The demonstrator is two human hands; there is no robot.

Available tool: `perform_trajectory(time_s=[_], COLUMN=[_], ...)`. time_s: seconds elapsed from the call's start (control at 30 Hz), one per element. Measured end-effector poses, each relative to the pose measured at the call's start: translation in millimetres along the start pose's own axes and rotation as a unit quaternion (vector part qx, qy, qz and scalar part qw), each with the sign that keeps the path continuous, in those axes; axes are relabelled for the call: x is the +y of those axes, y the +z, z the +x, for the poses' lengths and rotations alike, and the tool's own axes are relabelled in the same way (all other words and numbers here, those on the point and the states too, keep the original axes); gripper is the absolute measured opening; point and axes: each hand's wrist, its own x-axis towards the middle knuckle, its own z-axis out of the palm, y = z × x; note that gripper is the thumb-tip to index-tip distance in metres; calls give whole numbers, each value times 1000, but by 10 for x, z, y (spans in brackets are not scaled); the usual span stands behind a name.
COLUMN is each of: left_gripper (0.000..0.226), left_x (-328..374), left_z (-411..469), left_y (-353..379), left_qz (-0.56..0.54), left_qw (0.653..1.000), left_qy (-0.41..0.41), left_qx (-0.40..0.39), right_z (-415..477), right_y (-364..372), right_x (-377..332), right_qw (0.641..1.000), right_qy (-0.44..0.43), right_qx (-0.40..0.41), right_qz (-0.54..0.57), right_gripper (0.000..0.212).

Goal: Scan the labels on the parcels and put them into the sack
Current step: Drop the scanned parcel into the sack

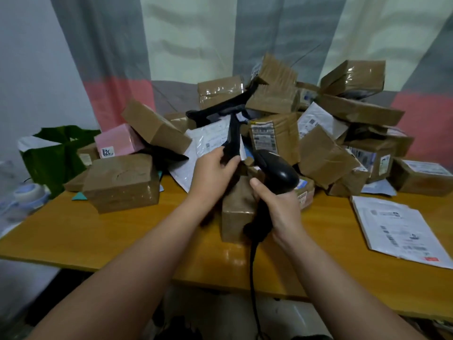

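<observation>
Black plastic film, limp and creased, marks out the black mailer [232, 133] held up against a heap of tape-wrapped brown boxes [274, 99] on a wooden table [122, 241]. The person's left hand [215, 168] grips the mailer's lower end, fingers curled round it and thumb across the near side, while its upper part sprawls sideways over the pile. The right hand [277, 207] is wrapped round the handle of a barcode scanner [277, 170], thumb raised along its side and head aimed toward the pile; its cable [252, 278] drops over the table edge.

No label can be made out on the mailer from this angle. It appears light and soft, likely to fold and swing when held by one end, and its glossy film may slip through a loose grip. A firmer hold nearer the middle, with the label side pulled flat, would probably give the scanner a cleaner read.

A green sack [54, 153] stands open at the table's far left, well apart from both hands, beside a pink box [117, 141]. A white mailer [397, 229] lies flat at the right, and a striped curtain [191, 33] hangs behind.
</observation>
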Motion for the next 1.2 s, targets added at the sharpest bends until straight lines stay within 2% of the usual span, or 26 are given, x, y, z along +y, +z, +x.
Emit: perform_trajectory(time_s=[0.03, 0.17, 0.23, 0.4, 0.47, 0.5, 0.57, 0.63, 0.7, 0.73, 0.8, 0.9, 0.97, 1.1, 1.2], left_gripper=[22, 11, 11, 12, 8, 8, 25, 54, 67, 62, 36, 8, 4, 4, 6], left_x=[58, 159, 172, 225, 218, 184, 47, -81, -185, -224, -285, -271, -262, -320, -398], left_z=[18, 7, -41, -128, -149, -152, -136, -122, -127, -145, -186, -255, -270, -273, -306], left_y=[-8, -54, -87, -204, -297, -352, -452, -566, -677, -713, -740, -722, -718, -768, -783], left_qz=[-50, -172, -236, -284, -240, -175, -25, 37, -48, -121, -217, -257, -264, -240, -231], left_qw=[998, 980, 965, 946, 961, 978, 998, 999, 994, 982, 959, 956, 954, 958, 955], left_qy=[-30, -80, -91, -80, -37, -3, 30, -15, -92, -124, -140, -131, -141, -156, -175], left_qx=[-17, -58, -69, -132, -134, -112, -41, 8, -37, -76, -113, -53, -16, 38, 63], right_z=[30, 95, 114, 175, 172, 168, 149, 128, 106, 98, 80, 49, 25, -88, -236], right_y=[37, 199, 275, 427, 448, 433, 366, 275, 213, 199, 204, 246, 248, 202, 178], right_x=[5, 44, 74, 22, -47, -85, -179, -277, -352, -375, -401, -419, -422, -413, -374], right_qw=[1000, 998, 996, 989, 990, 993, 998, 999, 998, 997, 997, 998, 997, 996, 991], right_qy=[-3, -24, -44, -67, -53, -45, -30, -15, -6, -5, -9, -26, -38, -36, -51], right_qx=[-7, -11, 8, 103, 115, 103, 48, -15, -51, -55, -55, -28, -4, -5, -28], right_qz=[-4, -53, -82, -86, -54, -47, -41, -36, -38, -44, -56, -57, -64, -78, -125], right_gripper=[48, 31, 32, 39, 38, 37, 35, 33, 31, 30, 26, 23, 20, 13, 20])
